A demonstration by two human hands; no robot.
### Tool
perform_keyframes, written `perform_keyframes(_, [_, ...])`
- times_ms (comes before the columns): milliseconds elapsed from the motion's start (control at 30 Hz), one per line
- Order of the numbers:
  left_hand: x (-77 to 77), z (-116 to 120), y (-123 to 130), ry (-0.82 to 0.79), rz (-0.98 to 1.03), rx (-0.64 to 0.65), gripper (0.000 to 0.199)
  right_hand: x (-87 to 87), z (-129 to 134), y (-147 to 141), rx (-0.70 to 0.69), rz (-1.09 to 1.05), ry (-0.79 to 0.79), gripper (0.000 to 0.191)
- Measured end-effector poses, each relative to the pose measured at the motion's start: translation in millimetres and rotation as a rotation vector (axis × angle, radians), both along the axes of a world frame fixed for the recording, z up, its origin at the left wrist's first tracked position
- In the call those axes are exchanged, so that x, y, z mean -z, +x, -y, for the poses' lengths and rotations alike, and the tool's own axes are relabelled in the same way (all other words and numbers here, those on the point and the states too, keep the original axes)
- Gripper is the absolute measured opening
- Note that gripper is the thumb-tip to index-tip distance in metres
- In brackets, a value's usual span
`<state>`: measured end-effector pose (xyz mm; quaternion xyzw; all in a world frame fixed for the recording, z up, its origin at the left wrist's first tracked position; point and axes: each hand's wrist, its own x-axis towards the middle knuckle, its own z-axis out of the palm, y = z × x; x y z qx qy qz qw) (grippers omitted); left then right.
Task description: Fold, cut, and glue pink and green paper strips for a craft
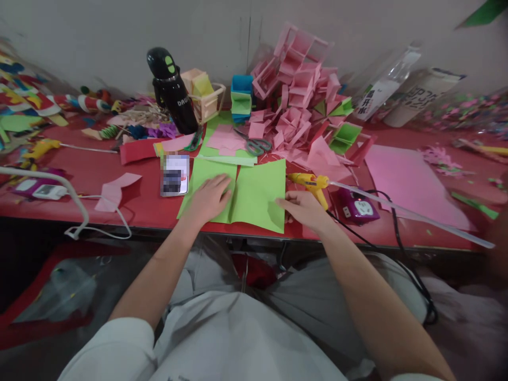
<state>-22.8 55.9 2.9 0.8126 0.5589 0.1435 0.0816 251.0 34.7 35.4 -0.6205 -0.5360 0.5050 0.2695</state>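
A bright green paper (257, 196) with a crease down its middle lies at the front edge of the red table. My left hand (212, 198) rests flat on its left half, fingers stretched out. At the right edge of the paper, my right hand (299, 209) pinches the sheet between thumb and fingers. Just behind that hand lies a yellow glue gun (309, 181) with a long clear glue stick. A phone (174, 175) is left of the paper. Grey scissors (256, 145) lie behind it on pink and green paper pieces.
Folded pink paper pieces (297, 79) are piled at the back, beside a black bottle (174, 95). A purple power socket (359, 206) with a black cable and a pink sheet (413, 180) are on the right. A white cable (79, 201) curves at left.
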Motion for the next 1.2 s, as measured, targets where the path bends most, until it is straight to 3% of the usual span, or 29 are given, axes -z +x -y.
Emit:
perform_keyframes(133, [0.9, 11.1, -2.0, -0.078, -0.051, 0.005, 0.053, -3.4, 2.5, -1.9, -0.086, 0.003, -0.080, 0.035])
perform_keyframes(433, [8.4, 8.6, -3.0, -0.091, -0.068, 0.003, 0.056, -6.3, 5.1, -4.7, -0.150, 0.133, -0.151, 0.034])
perform_keyframes(667, [8.0, 8.7, -2.6, -0.096, -0.071, 0.005, 0.057, -9.0, 6.0, -5.3, -0.137, 0.162, -0.175, 0.032])
perform_keyframes(867, [9.3, 8.6, -3.0, -0.086, -0.063, -0.002, 0.056, -6.9, 6.6, -1.7, -0.100, 0.048, -0.203, 0.036])
perform_keyframes(1200, [7.7, 8.1, -1.7, -0.094, -0.075, -0.003, 0.056, -3.1, 5.1, 3.6, -0.126, 0.121, -0.188, 0.034])
